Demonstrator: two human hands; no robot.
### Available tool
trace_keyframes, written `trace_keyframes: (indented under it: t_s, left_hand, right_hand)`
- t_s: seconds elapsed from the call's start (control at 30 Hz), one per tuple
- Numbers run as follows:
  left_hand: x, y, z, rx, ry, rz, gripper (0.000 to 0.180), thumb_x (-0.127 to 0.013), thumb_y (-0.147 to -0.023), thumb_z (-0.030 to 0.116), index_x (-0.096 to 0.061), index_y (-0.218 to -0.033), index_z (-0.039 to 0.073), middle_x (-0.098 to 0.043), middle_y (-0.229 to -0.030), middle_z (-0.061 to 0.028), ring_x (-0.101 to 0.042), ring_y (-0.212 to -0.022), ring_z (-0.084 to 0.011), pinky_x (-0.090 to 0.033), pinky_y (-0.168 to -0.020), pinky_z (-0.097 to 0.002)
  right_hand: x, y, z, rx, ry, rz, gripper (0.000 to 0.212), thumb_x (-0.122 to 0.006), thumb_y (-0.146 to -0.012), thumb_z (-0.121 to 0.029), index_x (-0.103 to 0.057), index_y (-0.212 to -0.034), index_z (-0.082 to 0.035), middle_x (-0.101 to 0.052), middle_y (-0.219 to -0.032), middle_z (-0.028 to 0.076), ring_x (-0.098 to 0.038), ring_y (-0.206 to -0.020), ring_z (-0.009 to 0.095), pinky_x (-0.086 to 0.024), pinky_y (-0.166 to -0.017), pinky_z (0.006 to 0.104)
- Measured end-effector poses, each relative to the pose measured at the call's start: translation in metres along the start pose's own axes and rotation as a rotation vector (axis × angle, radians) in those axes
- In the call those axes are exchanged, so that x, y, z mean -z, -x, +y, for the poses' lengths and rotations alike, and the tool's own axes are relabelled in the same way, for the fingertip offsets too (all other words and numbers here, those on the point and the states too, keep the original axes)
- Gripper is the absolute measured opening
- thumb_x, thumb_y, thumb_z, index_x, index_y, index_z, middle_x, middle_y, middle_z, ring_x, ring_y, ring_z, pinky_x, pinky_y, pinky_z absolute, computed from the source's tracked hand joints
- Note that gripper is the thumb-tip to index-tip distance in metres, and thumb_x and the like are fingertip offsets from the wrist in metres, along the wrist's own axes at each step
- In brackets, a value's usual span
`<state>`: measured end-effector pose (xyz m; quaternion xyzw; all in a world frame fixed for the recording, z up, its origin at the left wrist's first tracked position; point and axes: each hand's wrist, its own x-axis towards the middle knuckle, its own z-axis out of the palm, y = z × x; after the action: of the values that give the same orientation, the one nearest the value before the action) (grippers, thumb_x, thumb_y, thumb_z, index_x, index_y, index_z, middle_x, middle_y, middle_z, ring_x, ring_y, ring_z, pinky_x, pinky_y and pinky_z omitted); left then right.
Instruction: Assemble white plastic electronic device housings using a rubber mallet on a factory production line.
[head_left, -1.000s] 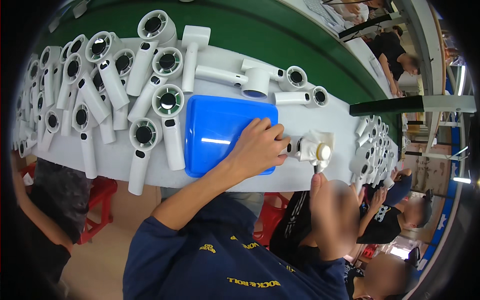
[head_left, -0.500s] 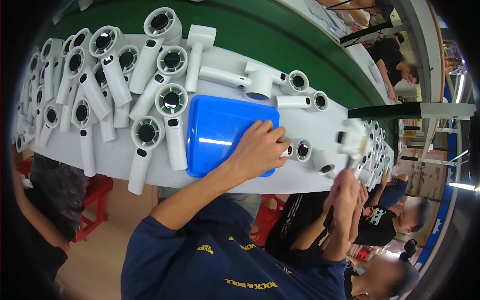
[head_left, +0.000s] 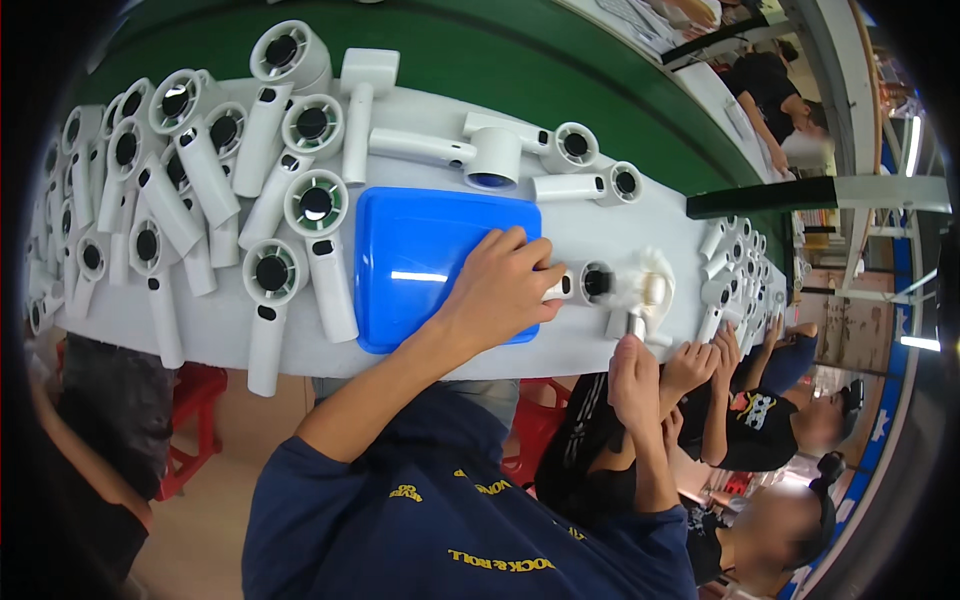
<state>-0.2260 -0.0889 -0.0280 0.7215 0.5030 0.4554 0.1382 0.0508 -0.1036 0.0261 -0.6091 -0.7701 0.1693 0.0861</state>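
Observation:
My left hand is closed around the handle of a white handheld fan, whose round head points right, past the edge of a blue plastic tray. The hand and wrist lie over the tray's right half. My right hand grips a brush upright, its pale bristles blurred beside the fan's head. Whether the bristles touch the fan, I cannot tell. Part of a white fan is hidden behind the brush.
Many white handheld fans crowd the left of the pale table; several lie behind the tray. More fans stand farther right, near co-workers' hands. A green belt runs along the far side. Red stools stand below.
My right hand has swung the brush left, close to the fan's head. The left hand keeps its grip on the fan. The whole view has shifted slightly.

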Motion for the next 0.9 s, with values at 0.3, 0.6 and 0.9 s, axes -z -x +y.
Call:
trace_keyframes:
  t_s: [0.3,0.6,0.9]
  left_hand:
    - [0.001,-0.002,0.001,0.004,0.013,0.011,0.034,-0.081,-0.07,0.024,-0.077,-0.101,0.011,-0.058,-0.087,-0.0018,-0.053,-0.084,-0.0215,-0.044,-0.076,-0.0351]
    - [-0.001,0.001,0.001,-0.006,0.033,0.054,0.034,-0.081,-0.07,0.023,-0.077,-0.101,0.011,-0.059,-0.087,-0.0008,-0.053,-0.085,-0.0211,-0.045,-0.077,-0.0347]
    - [0.001,0.001,-0.001,-0.009,0.04,0.045,0.034,-0.082,-0.07,0.025,-0.076,-0.101,0.012,-0.059,-0.089,0.0,-0.054,-0.087,-0.0208,-0.045,-0.079,-0.0344]
  right_hand:
    - [0.012,0.016,0.002,0.007,0.083,0.108,0.037,-0.044,-0.109,-0.029,-0.05,-0.086,-0.001,-0.047,-0.06,0.019,-0.048,-0.048,0.027,-0.039,-0.049,0.0391]
    - [0.025,0.022,-0.027,-0.12,-0.606,0.273,0.04,-0.043,-0.11,-0.035,-0.046,-0.081,-0.008,-0.039,-0.055,-0.001,-0.04,-0.043,0.01,-0.029,-0.04,0.0273]
    - [0.048,0.003,-0.032,-0.045,-0.437,0.316,0.038,-0.044,-0.109,-0.032,-0.054,-0.083,-0.005,-0.045,-0.063,-0.002,-0.04,-0.048,0.009,-0.032,-0.045,0.0253]
